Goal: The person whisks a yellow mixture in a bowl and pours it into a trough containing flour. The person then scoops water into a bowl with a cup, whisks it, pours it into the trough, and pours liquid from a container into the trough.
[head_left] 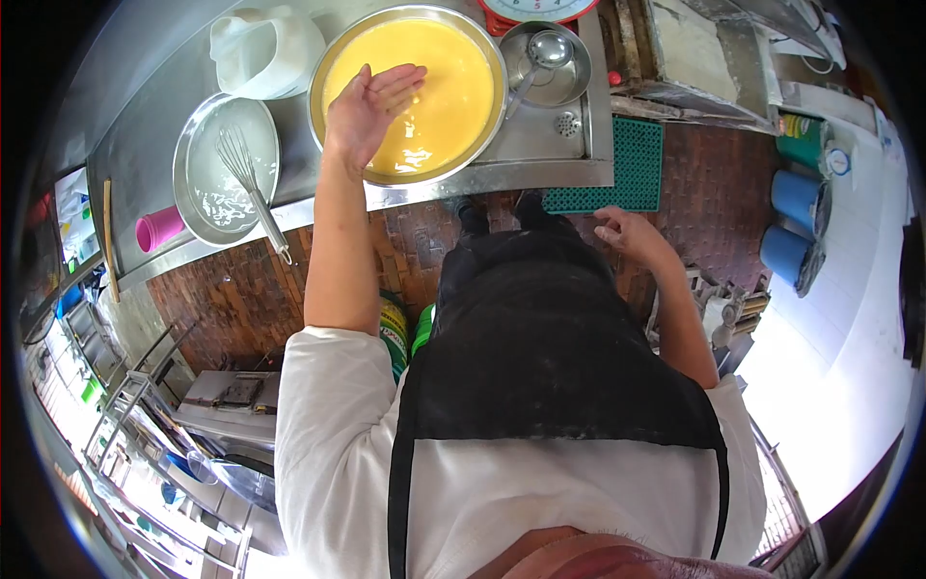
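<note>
Looking at the left hand (371, 111) here, spread flat above the steel basin (501, 101) of yellow liquid (444, 101), grip open and apparently empty; can't tell if touching. Covering part of the near rim with that forearm (342, 246). Beside the apron (540, 328), right hand (632, 234) loosely curled, apparently empty. Crowding the desk (569, 166): white jug (280, 63), smaller bowl (182, 188) with overhanging whisk (260, 203), pink cup (162, 229), ladle (551, 48) in a pan (581, 75). Cut off up top: red scale (537, 10). Half hidden behind arm and apron: a green-yellow container (394, 331).
</note>
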{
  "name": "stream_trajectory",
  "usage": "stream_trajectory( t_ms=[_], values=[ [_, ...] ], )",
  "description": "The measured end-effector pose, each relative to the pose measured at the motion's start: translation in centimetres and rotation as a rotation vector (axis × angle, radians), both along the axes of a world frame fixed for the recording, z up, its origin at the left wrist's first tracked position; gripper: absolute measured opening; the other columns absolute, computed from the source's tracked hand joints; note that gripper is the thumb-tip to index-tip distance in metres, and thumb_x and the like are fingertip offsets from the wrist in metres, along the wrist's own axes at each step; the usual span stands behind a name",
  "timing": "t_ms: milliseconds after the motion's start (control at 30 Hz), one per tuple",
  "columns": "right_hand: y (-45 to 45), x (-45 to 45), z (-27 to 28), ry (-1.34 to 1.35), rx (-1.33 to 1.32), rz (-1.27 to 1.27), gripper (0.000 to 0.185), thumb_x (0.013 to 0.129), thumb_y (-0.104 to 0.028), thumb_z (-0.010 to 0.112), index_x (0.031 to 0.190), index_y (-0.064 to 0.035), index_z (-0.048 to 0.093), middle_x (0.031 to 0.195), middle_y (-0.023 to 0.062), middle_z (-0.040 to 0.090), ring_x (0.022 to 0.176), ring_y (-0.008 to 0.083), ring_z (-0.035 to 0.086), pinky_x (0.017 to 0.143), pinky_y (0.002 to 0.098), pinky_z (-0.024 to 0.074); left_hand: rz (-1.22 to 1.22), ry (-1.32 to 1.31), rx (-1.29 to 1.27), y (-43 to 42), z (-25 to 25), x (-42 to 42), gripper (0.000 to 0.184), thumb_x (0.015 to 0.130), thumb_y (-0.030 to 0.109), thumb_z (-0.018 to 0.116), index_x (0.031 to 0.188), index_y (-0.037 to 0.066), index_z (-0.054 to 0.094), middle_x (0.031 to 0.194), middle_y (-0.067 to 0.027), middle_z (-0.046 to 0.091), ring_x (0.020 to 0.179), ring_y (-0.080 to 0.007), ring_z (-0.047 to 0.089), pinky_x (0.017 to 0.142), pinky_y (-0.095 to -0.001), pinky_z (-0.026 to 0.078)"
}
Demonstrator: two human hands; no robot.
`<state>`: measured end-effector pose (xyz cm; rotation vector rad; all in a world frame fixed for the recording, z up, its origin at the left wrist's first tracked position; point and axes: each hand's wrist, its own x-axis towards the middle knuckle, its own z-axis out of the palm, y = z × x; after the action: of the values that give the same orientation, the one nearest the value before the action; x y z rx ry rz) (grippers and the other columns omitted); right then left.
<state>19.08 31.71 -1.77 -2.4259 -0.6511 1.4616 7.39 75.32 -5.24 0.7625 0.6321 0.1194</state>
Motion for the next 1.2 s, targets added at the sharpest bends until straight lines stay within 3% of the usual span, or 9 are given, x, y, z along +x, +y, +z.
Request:
stream_trajectory(
  t_ms=[100,200,300,400,467,600,733,1033,1200],
  values=[
    [-0.3,0.1,-0.3,0.01,0.0,-0.017,0.045,0.092,-0.028,0.063,0.127,-0.0007,0.057,0.103,0.0207,0.069,0.095,0.0339,0.067,0.085,0.04,0.0508,0.099,0.246,0.519,1.1,-1.7,-0.8,0.053,0.103,0.039,0.038,0.116,-0.004,0.065,0.118,-0.0144,0.068,0.112,-0.0224,0.059,0.101,-0.0338,0.039],
    [-0.5,0.0,-0.2,0.007,0.015,-0.019,0.046,0.092,-0.029,0.063,0.127,-0.0003,0.056,0.102,0.0204,0.069,0.094,0.0334,0.067,0.085,0.0399,0.0509,0.261,0.361,0.687,3.1,-4.8,-1.5,0.049,0.102,0.037,0.04,0.115,-0.003,0.066,0.111,-0.012,0.069,0.102,-0.0201,0.061,0.094,-0.0324,0.043],
    [-0.7,-0.2,-0.5,0.002,0.018,-0.003,0.046,0.092,-0.029,0.063,0.127,-0.0002,0.057,0.103,0.0207,0.069,0.095,0.0343,0.067,0.085,0.0403,0.0509,0.307,0.413,0.611,4.6,-7.8,-1.4,0.042,0.102,0.027,0.041,0.118,-0.003,0.065,0.108,-0.0109,0.068,0.1,-0.0161,0.062,0.091,-0.0301,0.045],
    [-0.9,-0.3,-0.8,-0.007,0.009,0.024,0.046,0.092,-0.03,0.063,0.127,-0.0004,0.057,0.104,0.0213,0.069,0.097,0.0358,0.066,0.086,0.0411,0.0509,0.26,0.444,0.843,4.4,-8.8,-1.0,0.041,0.102,0.028,0.041,0.113,-0.003,0.067,0.104,-0.0099,0.068,0.1,-0.0161,0.062,0.092,-0.0301,0.045],
    [-1.0,-0.4,-0.9,-0.01,0.011,0.017,0.046,0.092,-0.03,0.062,0.127,-0.0005,0.057,0.104,0.0218,0.069,0.098,0.0369,0.066,0.087,0.0415,0.0508,0.301,0.439,0.431,3.7,-7.7,-0.4,0.041,0.103,0.027,0.038,0.119,-0.003,0.062,0.111,-0.0121,0.067,0.106,-0.0202,0.062,0.096,-0.0337,0.045],
    [-1.2,-0.4,-0.9,-0.016,0.021,0.041,0.046,0.092,-0.03,0.062,0.127,-0.0006,0.056,0.104,0.0221,0.069,0.099,0.0377,0.065,0.088,0.0417,0.0505,0.439,0.065,-0.268,1.3,-7.8,1.3,0.044,0.106,0.025,0.031,0.129,-0.006,0.051,0.119,-0.0174,0.063,0.114,-0.028,0.06,0.098,-0.0399,0.048],
    [-0.9,-0.2,-0.2,-0.004,0.009,0.004,0.046,0.092,-0.03,0.062,0.127,-0.0003,0.056,0.104,0.022,0.069,0.099,0.0376,0.065,0.087,0.0413,0.0505,0.359,-0.102,-0.431,-0.7,-5.4,1.8,0.051,0.106,0.026,0.021,0.135,-0.011,0.041,0.135,-0.0255,0.053,0.127,-0.0395,0.049,0.112,-0.0527,0.038],
    [-1.1,0.0,-0.1,-0.014,0.003,0.026,0.045,0.092,-0.029,0.062,0.126,0.0001,0.057,0.102,0.022,0.069,0.097,0.0367,0.066,0.085,0.0407,0.0504,0.248,-0.235,-0.35,-1.6,-0.1,1.3,0.068,0.106,0.042,0.013,0.133,-0.012,0.044,0.138,-0.0313,0.048,0.132,-0.0484,0.042,0.11,-0.0554,0.036],
    [-1.0,-0.1,-0.3,-0.025,0.009,0.025,0.044,0.092,-0.028,0.062,0.125,0.0003,0.057,0.104,0.0222,0.068,0.099,0.0373,0.065,0.087,0.0416,0.0503,0.134,-0.173,-0.134,-0.7,0.2,1.0,0.07,0.106,0.048,0.017,0.13,-0.007,0.052,0.138,-0.0249,0.052,0.133,-0.0394,0.045,0.112,-0.0489,0.032]
  ],
)
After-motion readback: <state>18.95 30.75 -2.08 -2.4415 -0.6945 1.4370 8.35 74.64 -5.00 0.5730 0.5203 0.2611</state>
